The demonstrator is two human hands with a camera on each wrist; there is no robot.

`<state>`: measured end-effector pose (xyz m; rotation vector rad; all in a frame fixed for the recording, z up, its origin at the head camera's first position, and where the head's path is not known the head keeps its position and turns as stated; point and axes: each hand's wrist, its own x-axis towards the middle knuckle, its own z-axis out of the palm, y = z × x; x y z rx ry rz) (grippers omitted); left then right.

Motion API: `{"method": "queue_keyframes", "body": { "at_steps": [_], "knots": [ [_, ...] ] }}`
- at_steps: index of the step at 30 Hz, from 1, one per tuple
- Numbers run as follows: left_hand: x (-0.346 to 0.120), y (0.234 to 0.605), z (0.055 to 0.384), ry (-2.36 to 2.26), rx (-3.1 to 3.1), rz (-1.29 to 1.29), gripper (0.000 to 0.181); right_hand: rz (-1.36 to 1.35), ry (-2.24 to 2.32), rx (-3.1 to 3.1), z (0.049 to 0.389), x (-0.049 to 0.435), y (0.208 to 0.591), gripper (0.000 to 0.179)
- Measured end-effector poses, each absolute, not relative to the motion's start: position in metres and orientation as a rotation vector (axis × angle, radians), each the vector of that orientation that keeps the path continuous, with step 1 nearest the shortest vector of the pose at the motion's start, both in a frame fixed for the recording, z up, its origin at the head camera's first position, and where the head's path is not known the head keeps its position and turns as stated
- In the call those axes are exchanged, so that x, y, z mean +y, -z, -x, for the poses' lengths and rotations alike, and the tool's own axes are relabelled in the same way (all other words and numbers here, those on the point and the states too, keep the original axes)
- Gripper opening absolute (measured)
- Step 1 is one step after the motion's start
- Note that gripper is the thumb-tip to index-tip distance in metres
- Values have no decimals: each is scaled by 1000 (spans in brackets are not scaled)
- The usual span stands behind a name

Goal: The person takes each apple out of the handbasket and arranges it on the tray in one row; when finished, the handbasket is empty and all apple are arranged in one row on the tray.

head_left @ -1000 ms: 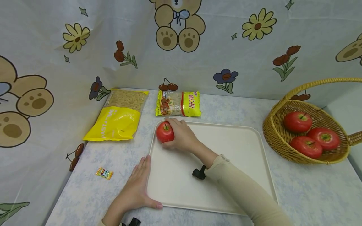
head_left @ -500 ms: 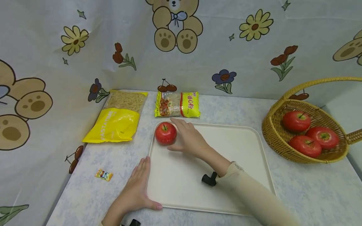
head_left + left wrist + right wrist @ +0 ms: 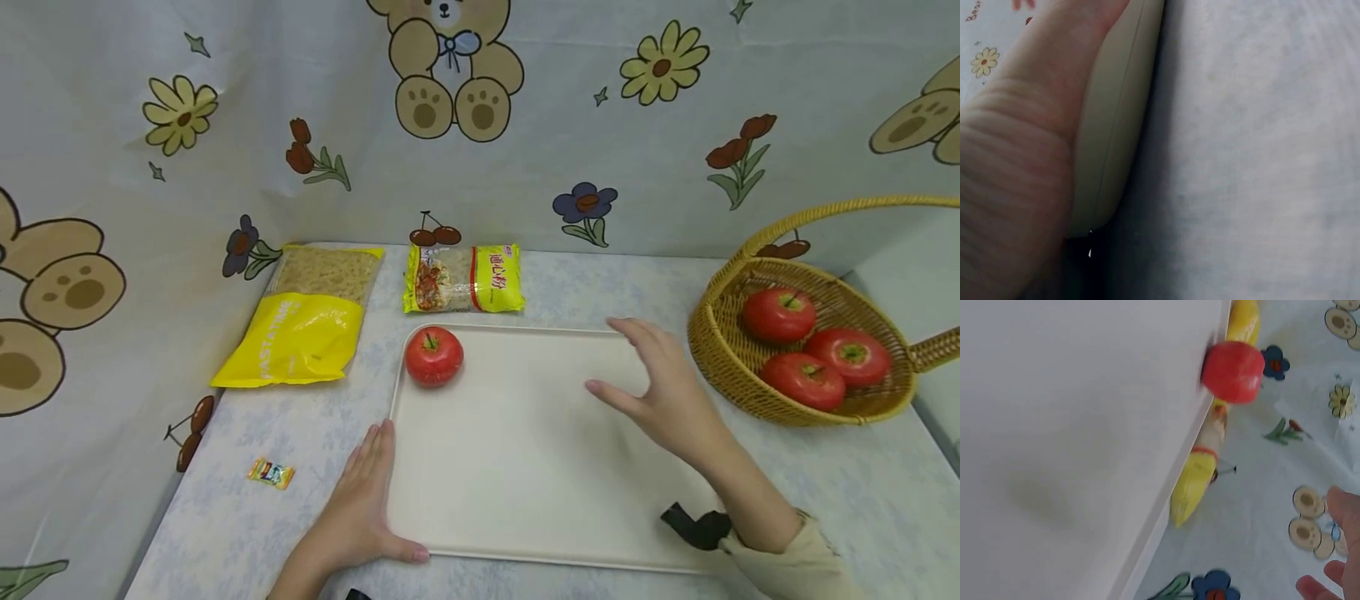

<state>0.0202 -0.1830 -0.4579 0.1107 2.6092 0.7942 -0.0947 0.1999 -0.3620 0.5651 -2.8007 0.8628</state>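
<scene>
A red apple [image 3: 433, 357] sits in the far left corner of a white rectangular tray [image 3: 540, 450]; the right wrist view shows the same apple [image 3: 1233, 372] near the tray edge. My left hand [image 3: 358, 504] rests against the tray's near left corner, fingers straight along its side and thumb at the front rim. In the left wrist view, the left hand [image 3: 1029, 144] lies along the tray's pale outer wall [image 3: 1116, 119]. Over the tray's right part, my right hand [image 3: 667, 396] hovers with thumb and fingers spread, holding nothing. Its fingertips [image 3: 1338, 506] show at the right wrist view's edge.
A wicker basket [image 3: 720, 392] with a tall handle holds 3 red apples [image 3: 802, 381] right of the tray. Behind the tray lies a yellow noodle packet [image 3: 465, 279]. A larger yellow pasta bag [image 3: 300, 321] and a small wrapped candy [image 3: 271, 473] lie to its left.
My right hand has let go of the apple in the tray's far left corner and moved right, toward the basket. The left hand has stayed at the tray's corner.
</scene>
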Motion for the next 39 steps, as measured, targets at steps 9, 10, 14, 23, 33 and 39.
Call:
{"method": "queue_keyframes", "body": {
  "at_steps": [9, 10, 14, 23, 33, 39],
  "knots": [
    [-184, 457, -22, -811, 2609, -95, 169, -143, -756, -2789, 97, 325, 359, 83],
    [-184, 457, -22, -822, 2610, -94, 169, -83, -740, -2808, 98, 338, 361, 84],
    [-184, 457, -22, -841, 2611, -91, 170, 96, -655, -2887, 103, 379, 371, 87],
    [-184, 459, -21, -838, 2623, -131, 169, 109, -628, -2994, 111, 423, 393, 83],
    [-183, 459, -20, -859, 2620, -120, 168, 45, -543, -3144, 115, 430, 391, 86],
    [-183, 458, -21, -856, 2620, -146, 167, -41, -481, -3161, 117, 430, 393, 83]
  ]
}}
